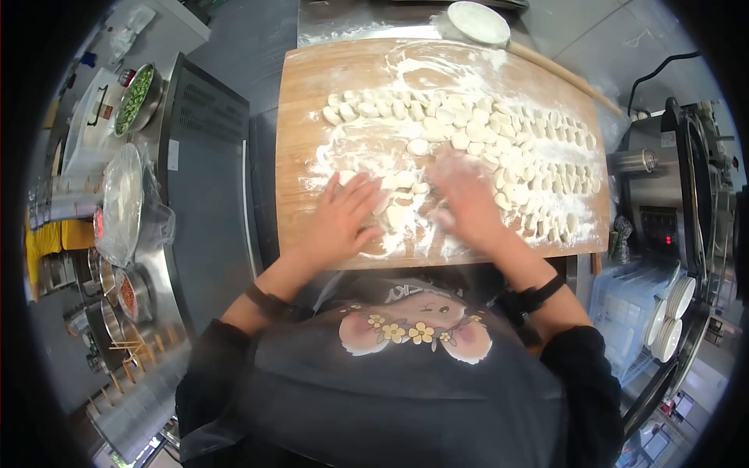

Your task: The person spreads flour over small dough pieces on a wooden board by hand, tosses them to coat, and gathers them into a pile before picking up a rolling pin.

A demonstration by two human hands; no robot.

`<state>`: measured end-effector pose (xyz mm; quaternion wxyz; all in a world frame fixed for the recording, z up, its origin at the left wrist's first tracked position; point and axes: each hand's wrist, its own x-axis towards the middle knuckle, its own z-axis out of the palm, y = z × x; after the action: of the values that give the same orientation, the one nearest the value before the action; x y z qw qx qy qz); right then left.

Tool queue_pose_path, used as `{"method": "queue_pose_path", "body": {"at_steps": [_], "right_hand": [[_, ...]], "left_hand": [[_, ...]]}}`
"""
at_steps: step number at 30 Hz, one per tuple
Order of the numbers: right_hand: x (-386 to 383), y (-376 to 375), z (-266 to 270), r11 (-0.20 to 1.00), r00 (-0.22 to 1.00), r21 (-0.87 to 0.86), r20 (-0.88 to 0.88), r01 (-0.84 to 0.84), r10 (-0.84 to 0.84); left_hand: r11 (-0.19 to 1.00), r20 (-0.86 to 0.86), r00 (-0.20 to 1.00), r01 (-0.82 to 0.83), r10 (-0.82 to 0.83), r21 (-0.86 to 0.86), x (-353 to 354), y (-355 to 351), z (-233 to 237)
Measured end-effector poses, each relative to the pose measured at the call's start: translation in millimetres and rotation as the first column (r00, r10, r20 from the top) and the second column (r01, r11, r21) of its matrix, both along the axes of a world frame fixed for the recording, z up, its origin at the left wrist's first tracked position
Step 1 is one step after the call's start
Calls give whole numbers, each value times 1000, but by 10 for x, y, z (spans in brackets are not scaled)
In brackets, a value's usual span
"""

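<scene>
My left hand (343, 218) rests palm down with fingers spread at the near left of the floured wooden board (300, 140), beside a few loose dough pieces (402, 187). To its right, my right hand (466, 199) is blurred by motion, low over the board at the edge of a large group of small pale dough pieces (476, 129). Whether anything lies under its palm is hidden. A single round dough piece (418, 147) sits between the two hands, farther back. White flour is spread around the pieces.
A rolling pin (562, 74) and a flour-covered round plate (478, 22) lie at the board's far right. Left stands a metal counter with a bowl of chopped greens (136, 101). Stacked plates (667, 335) and a metal appliance (659, 187) are at the right.
</scene>
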<state>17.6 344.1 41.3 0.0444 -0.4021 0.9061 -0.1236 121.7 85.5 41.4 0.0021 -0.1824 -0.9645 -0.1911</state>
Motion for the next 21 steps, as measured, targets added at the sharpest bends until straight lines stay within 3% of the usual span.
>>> {"method": "queue_pose_path", "body": {"at_steps": [1, 3, 4, 5, 7, 9, 11, 13, 17, 20, 21], "right_hand": [[60, -71, -58, 1000, 1000, 5, 0, -1, 1], [148, -247, -220, 928, 913, -239, 224, -287, 340], [34, -229, -223, 945, 944, -66, 62, -321, 325], [-56, -172, -194, 943, 942, -67, 62, -325, 329], [-225, -39, -85, 994, 984, -81, -154, 76, -88], [-289, 82, -50, 991, 978, -121, -193, 58, -81], [-305, 80, -79, 988, 970, -152, -230, 39, -74], [-313, -121, -185, 939, 972, -316, -142, 134, -186], [-288, -408, -148, 958, 982, -272, -130, 95, -134], [-263, -393, -153, 979, 984, -153, -90, 138, -153], [-223, -332, -81, 985, 988, -109, -67, 134, -142]], "left_hand": [[1000, 0, 1000, -1, 1, 5, -8, 45, -14], [995, -48, 999, 0, 5, 102, -56, 100, -44], [995, -49, 999, -2, 7, 102, -96, 60, -91], [997, -114, 991, -73, 73, 10, -165, -7, -162], [985, -188, 973, -153, 137, -78, -257, -144, -181], [973, -246, 942, -211, 228, 95, -324, -259, -116], [976, -284, 937, -172, 205, 137, -477, -220, -154], [939, -215, 946, -173, 243, 298, -654, -24, -206], [981, -169, 979, -83, 113, 176, -829, 334, -83], [984, -77, 987, -129, 139, 123, -908, 380, -86], [954, 42, 963, -269, 266, 132, -930, 351, -35]]}}
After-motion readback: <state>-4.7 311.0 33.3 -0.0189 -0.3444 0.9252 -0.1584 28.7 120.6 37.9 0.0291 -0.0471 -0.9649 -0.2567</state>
